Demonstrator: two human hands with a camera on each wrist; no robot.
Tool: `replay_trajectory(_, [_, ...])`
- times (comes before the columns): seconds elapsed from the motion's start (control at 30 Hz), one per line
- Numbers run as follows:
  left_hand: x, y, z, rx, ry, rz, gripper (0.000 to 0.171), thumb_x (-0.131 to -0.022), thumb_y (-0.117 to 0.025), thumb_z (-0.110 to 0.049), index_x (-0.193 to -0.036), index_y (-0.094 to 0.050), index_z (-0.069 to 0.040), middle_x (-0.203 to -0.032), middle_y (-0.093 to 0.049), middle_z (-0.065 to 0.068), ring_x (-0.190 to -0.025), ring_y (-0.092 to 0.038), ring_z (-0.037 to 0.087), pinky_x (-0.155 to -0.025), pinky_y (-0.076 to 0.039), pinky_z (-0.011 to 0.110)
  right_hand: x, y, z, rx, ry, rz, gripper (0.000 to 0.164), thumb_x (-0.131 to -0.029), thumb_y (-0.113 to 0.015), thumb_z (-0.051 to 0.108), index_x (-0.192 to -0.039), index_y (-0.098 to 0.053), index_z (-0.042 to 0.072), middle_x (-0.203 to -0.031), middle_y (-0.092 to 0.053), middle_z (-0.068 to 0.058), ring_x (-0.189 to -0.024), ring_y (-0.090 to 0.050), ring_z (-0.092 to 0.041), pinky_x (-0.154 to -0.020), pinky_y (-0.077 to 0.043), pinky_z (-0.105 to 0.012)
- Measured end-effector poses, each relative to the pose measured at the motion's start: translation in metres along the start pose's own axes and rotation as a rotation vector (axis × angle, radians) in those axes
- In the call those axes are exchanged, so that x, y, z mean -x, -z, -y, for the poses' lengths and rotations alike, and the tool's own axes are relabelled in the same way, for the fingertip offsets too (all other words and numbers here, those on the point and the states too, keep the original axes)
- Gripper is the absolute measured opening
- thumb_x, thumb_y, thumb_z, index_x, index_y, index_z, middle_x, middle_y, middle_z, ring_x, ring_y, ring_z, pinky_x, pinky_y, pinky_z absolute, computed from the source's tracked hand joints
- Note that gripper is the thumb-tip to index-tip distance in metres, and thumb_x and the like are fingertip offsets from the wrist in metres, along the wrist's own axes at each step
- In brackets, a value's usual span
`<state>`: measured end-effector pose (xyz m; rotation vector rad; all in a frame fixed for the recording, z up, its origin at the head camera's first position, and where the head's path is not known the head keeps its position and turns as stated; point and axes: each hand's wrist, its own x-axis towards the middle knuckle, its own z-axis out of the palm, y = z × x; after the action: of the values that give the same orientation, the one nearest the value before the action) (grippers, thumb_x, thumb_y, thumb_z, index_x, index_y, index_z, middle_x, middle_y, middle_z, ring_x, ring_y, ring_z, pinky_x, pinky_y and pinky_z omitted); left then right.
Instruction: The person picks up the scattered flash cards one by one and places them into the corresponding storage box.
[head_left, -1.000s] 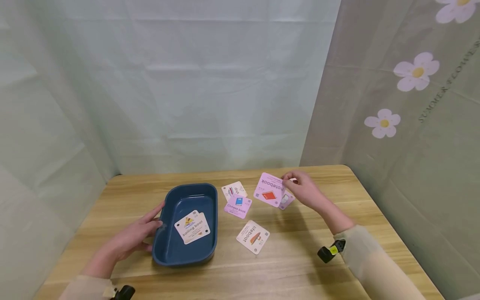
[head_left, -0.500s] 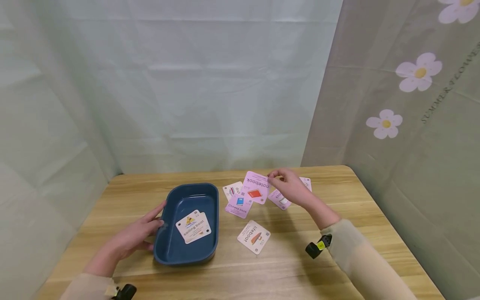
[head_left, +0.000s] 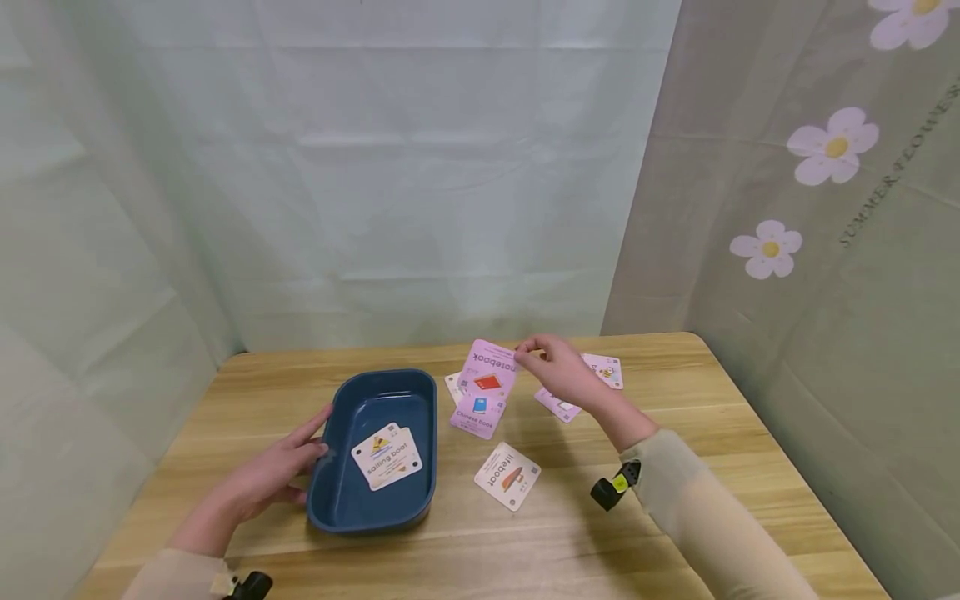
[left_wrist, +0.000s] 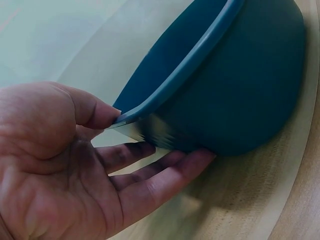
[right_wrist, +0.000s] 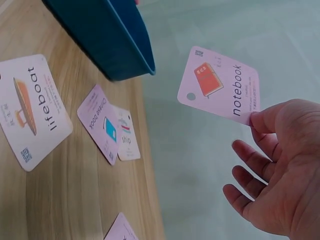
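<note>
My right hand [head_left: 558, 371] pinches a pink "notebook" flash card [head_left: 486, 373] at its edge between thumb and forefinger, the other fingers loosely bent. The card is raised off the table and overlaps the pink "Chinese book" card [head_left: 478, 419] and the "ship" card [right_wrist: 129, 135] in the head view. My left hand [left_wrist: 65, 165] holds the near-left side of a deep blue plastic bin [left_wrist: 230, 95], thumb at the rim and fingers against the outer wall. Inside the bin lies a white "sailing boat" card [head_left: 386, 456] over another card, mostly covered.
A white "lifeboat" card [head_left: 507, 476] lies right of the bin. Under and behind my right forearm are a pink card [head_left: 557, 405] and a card with a bee [head_left: 606, 372]. Pale curtains stand along the back edge of the wooden table [head_left: 660, 517].
My right hand has carried the notebook card leftward, from over the pink cards at right to over the Chinese book and ship cards. The left hand and bin stay in place.
</note>
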<state>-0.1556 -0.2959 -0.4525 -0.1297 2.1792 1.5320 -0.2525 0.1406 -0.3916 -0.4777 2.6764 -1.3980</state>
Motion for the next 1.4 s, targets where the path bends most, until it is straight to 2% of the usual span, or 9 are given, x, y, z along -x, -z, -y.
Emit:
replay_trajectory(0.3, [0.000, -0.001, 0.002, 0.018, -0.001, 0.000, 0.072, -0.108, -0.046, -0.021, -0.166, -0.005, -0.034, -0.157, -0.022, 0.036, -0.121, -0.055, 0.045, -0.077, -0.059, 0.048, -0.008, -0.012, 0.007, 0.002, 0.021, 0.007, 0.022, -0.104, -0.058, 0.035, -0.112, -0.066, 0.016, -0.128, -0.060, -0.004, -0.119, -0.054, -0.026, -0.095, -0.047, -0.048])
replay_trajectory(0.5, [0.001, -0.002, 0.002, 0.023, -0.004, 0.002, 0.072, -0.108, -0.046, -0.021, -0.166, -0.005, -0.033, -0.156, -0.024, 0.035, -0.120, -0.056, 0.044, -0.077, -0.059, 0.049, -0.015, -0.020, 0.014, -0.003, 0.055, 0.020, 0.021, -0.104, -0.059, 0.032, -0.111, -0.067, 0.014, -0.127, -0.061, -0.006, -0.128, -0.051, -0.026, -0.108, -0.040, -0.050])
replay_trajectory(0.73, [0.002, -0.002, 0.002, 0.029, -0.009, 0.006, 0.072, -0.108, -0.046, -0.021, -0.166, -0.005, -0.033, -0.158, -0.021, 0.036, -0.123, -0.055, 0.044, -0.078, -0.058, 0.049, -0.020, -0.028, 0.024, 0.007, 0.069, 0.032, 0.019, -0.104, -0.060, 0.029, -0.110, -0.068, 0.013, -0.123, -0.062, -0.005, -0.128, -0.051, -0.028, -0.108, -0.039, -0.051])
replay_trajectory(0.97, [0.002, -0.002, 0.001, 0.028, -0.004, 0.006, 0.072, -0.108, -0.046, -0.021, -0.166, -0.005, -0.033, -0.157, -0.022, 0.035, -0.124, -0.054, 0.046, -0.078, -0.059, 0.049, -0.025, -0.038, 0.035, 0.045, 0.074, 0.037, 0.020, -0.103, -0.061, 0.030, -0.111, -0.068, 0.014, -0.122, -0.063, -0.004, -0.119, -0.053, -0.025, -0.099, -0.043, -0.048])
replay_trajectory(1.23, [0.001, -0.002, -0.001, 0.027, -0.005, 0.002, 0.072, -0.108, -0.046, -0.018, -0.166, -0.006, -0.032, -0.157, -0.023, 0.036, -0.118, -0.058, 0.041, -0.075, -0.059, 0.048, -0.031, -0.050, 0.044, 0.084, 0.103, 0.076, 0.021, -0.103, -0.060, 0.031, -0.113, -0.068, 0.014, -0.117, -0.062, -0.003, -0.086, -0.051, -0.023, -0.069, -0.044, -0.036])
replay_trajectory(1.4, [0.000, -0.001, -0.002, 0.033, -0.015, 0.006, 0.073, -0.108, -0.045, -0.017, -0.166, -0.004, -0.030, -0.155, -0.026, 0.035, -0.116, -0.060, 0.039, -0.076, -0.059, 0.049, -0.034, -0.059, 0.046, 0.108, 0.119, 0.093, 0.019, -0.102, -0.060, 0.031, -0.111, -0.068, 0.015, -0.117, -0.061, -0.003, -0.093, -0.051, -0.022, -0.074, -0.045, -0.036])
